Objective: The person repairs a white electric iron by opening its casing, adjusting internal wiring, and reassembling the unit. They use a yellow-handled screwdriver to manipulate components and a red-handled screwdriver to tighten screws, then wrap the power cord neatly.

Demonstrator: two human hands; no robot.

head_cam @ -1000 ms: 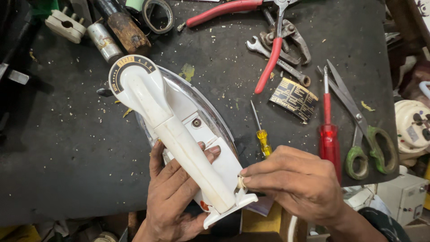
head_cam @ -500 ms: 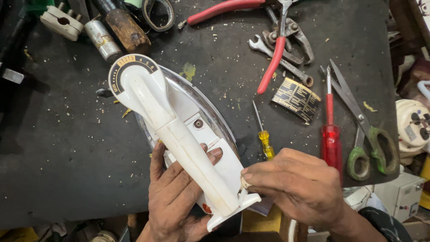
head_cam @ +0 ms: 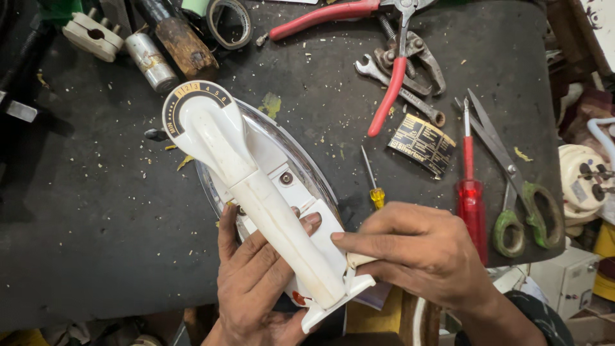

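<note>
A white electric iron (head_cam: pixel 256 186) with a long white handle and a dial at its far end lies on the dark worktop (head_cam: pixel 96 211), heel toward me. My left hand (head_cam: pixel 256 288) cups the rear of the iron from below, thumb across the body next to the handle. My right hand (head_cam: pixel 419 253) presses its fingertips against the rear right side of the iron, pinching a small pale part there.
A small yellow-handled screwdriver (head_cam: pixel 373 182) lies just beyond my right hand. A red screwdriver (head_cam: pixel 471 192) and green-handled scissors (head_cam: pixel 522 205) lie at the right. Red pliers (head_cam: pixel 391 83), spanners, a tape roll (head_cam: pixel 229 22) and a white plug (head_cam: pixel 93 35) sit at the back.
The view has shifted slightly. My hands and the iron keep almost the same hold; the right fingers have closed in a little on the iron's rear.
</note>
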